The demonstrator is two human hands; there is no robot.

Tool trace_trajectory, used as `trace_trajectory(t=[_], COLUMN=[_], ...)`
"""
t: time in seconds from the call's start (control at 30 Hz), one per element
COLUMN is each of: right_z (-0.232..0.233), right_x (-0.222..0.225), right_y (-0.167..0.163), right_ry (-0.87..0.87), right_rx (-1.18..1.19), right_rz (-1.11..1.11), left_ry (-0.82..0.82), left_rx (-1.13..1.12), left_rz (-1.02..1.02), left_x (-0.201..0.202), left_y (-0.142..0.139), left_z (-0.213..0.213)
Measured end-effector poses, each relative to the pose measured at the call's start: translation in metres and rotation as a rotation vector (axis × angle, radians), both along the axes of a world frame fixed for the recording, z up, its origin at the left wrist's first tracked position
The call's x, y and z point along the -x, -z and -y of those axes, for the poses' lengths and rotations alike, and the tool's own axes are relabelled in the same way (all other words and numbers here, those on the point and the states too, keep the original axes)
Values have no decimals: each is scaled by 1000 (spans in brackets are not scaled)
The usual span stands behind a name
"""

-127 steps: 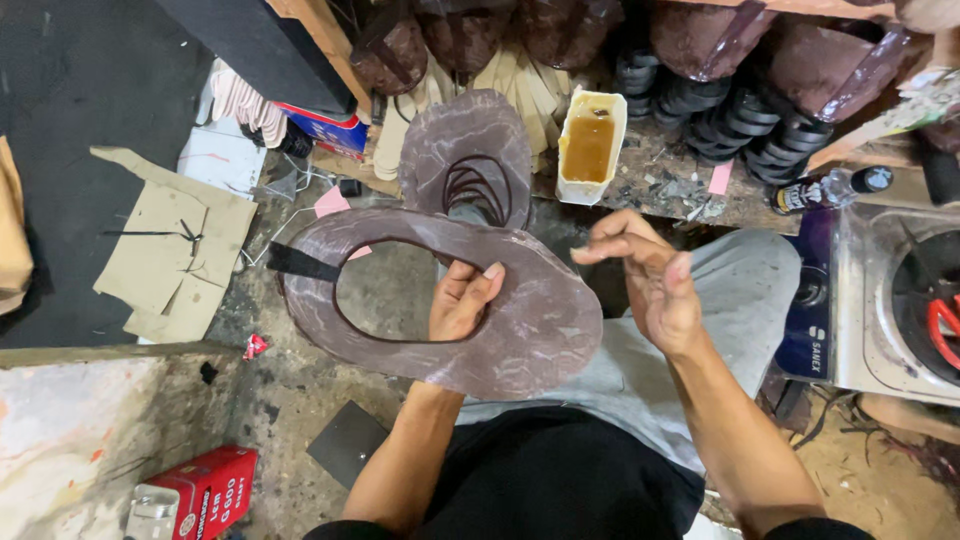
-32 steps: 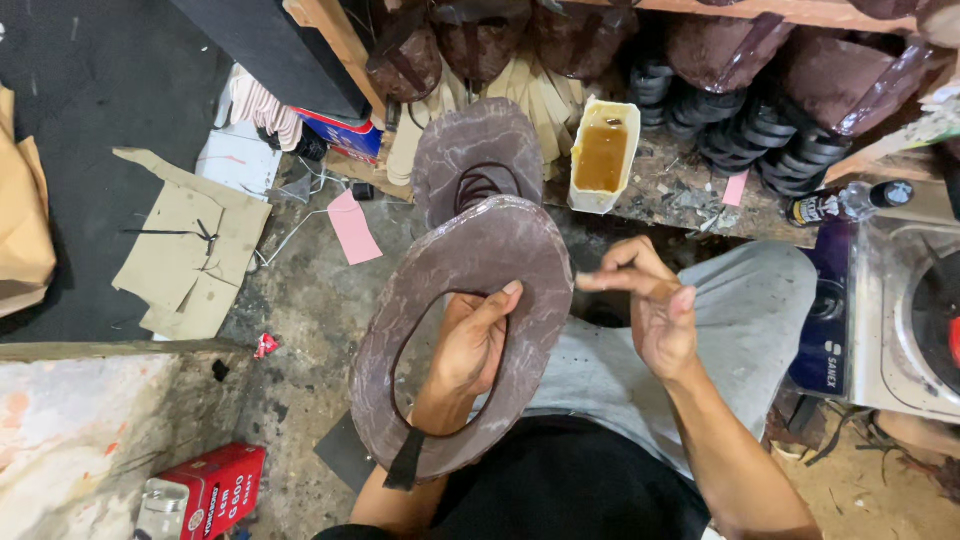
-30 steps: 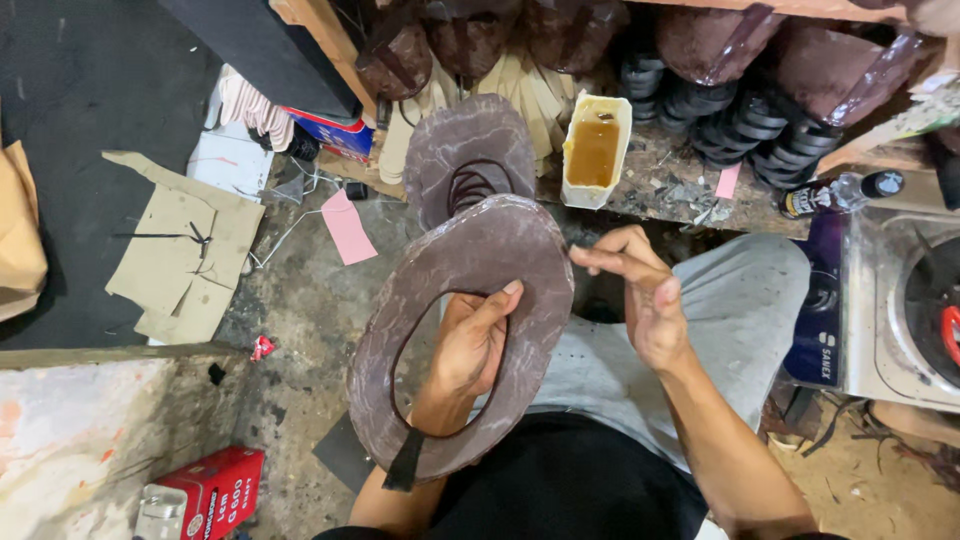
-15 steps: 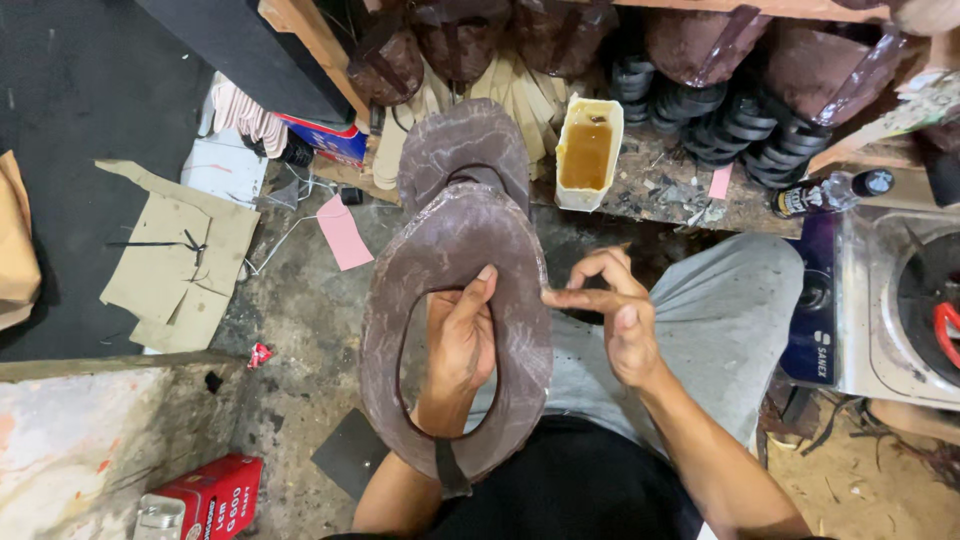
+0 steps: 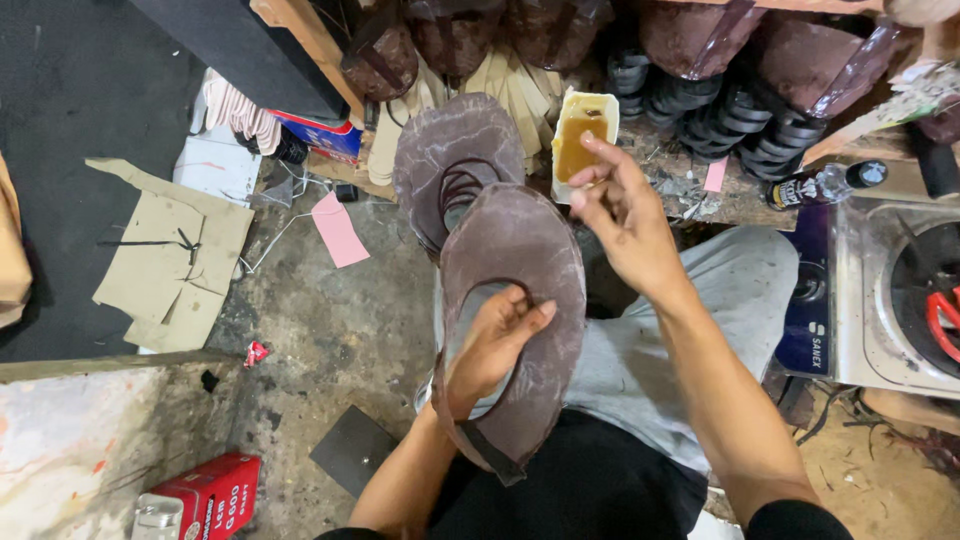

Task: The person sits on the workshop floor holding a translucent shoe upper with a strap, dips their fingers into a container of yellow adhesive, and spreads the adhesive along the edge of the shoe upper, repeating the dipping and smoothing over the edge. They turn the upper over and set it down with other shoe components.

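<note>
Since a second earlier, the right hand had left the brim and risen toward the cream rectangular tub of amber glue, its fingertips pinched narrowly at the tub's near rim; whether they held a dab or a small tool could not be told. Meanwhile the brown oval ring of stiff felt-like material had turned more upright and narrower to the camera. It stood over the lap of the seated person's grey trousers, the left hand passed through its opening, fingers curled over the inner edge in a firm grip. Just behind it lay a matching brown oval piece with dark cords, propped near the low wooden worktop on which the tub stood, with stacked black rings along it. A pink paper slip and tan cardboard offcuts lay on the concrete floor to the left. Judged from this, glue could drip on the trousers or on the ring's face as the fingers crossed the gap, and the one-handed hold could let the upright ring sag or twist, smearing whatever had been applied.
</note>
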State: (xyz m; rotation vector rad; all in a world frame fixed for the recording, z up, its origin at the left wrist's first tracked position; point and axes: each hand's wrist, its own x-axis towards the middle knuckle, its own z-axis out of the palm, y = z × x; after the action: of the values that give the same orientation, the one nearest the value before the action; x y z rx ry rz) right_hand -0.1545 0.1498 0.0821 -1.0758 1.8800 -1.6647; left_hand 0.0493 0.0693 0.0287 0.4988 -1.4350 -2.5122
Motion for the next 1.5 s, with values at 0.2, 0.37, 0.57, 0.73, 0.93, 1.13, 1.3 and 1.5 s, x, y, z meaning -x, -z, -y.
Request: trace_trajectory(t=[0.2,0.37,0.57,0.73,0.93,1.13,1.3,1.5], right_z=[50,69,13,-31,-43,-54,-55,-55], right_x=[52,58,22,-27,-50,-61,-56,-71], right_y=[30,30,-6,-29,-19,-6,-7,-4], right_ry=[52,-130,53,-173,-196,-154,-113,-129], right_rx=[-623,-721,-529,82,130,189,78,103], right_rz=[-1042,-1187,-1072,-292,-165,-206,-453,-635], left_ry=[-252,-368,-401,-346,-314,-406,-351,-436], left_rx=[-135,18,265,422,523,674,639,433], left_rz=[17,1,8,130,128,190,83,82], left_x=[-6,-11,-16,-3,6,-5,1,5], left_y=[5,-11,-24,-25,-37,-55,-56,-41], left_z=[6,10,22,17,4,12,6,14])
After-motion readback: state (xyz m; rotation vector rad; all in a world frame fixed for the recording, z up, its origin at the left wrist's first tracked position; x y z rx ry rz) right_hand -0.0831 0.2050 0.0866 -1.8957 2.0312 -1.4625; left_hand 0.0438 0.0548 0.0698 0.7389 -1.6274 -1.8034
